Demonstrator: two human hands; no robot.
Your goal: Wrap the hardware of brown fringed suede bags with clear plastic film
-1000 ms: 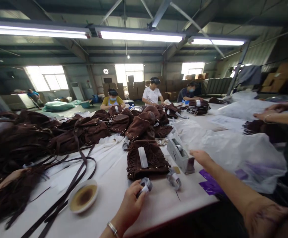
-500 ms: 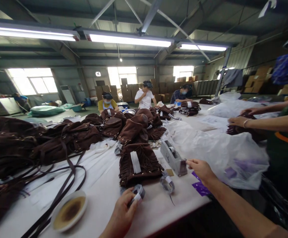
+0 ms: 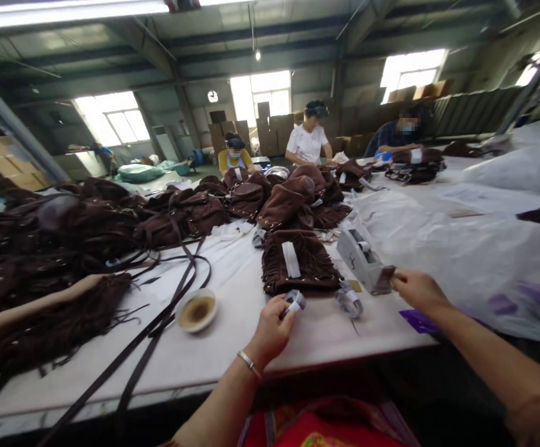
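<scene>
Near the front edge of the smooth, matt worktop [image 3: 246,338], the wrapped coil [image 3: 297,302] shows glossy, clear plastic. The tape dispenser [image 3: 354,256] looks like smooth, hard plastic; the fringed bag [image 3: 314,267], matt, napped suede; the straps [image 3: 165,315], smooth leather; the sheeting [image 3: 437,248], thin, crumpled plastic.

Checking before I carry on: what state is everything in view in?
left hand: closed around a wrapped coil
right hand: at the end of the tape dispenser; grip unclear
tape dispenser: standing, roll loaded
fringed bag: lying flat, white strip on top
second coil: looped, on the table
dish: upright, something brown inside
long straps: loose, crossing
other bags: piled
plastic sheeting: crumpled
purple packet: partly hidden
</scene>
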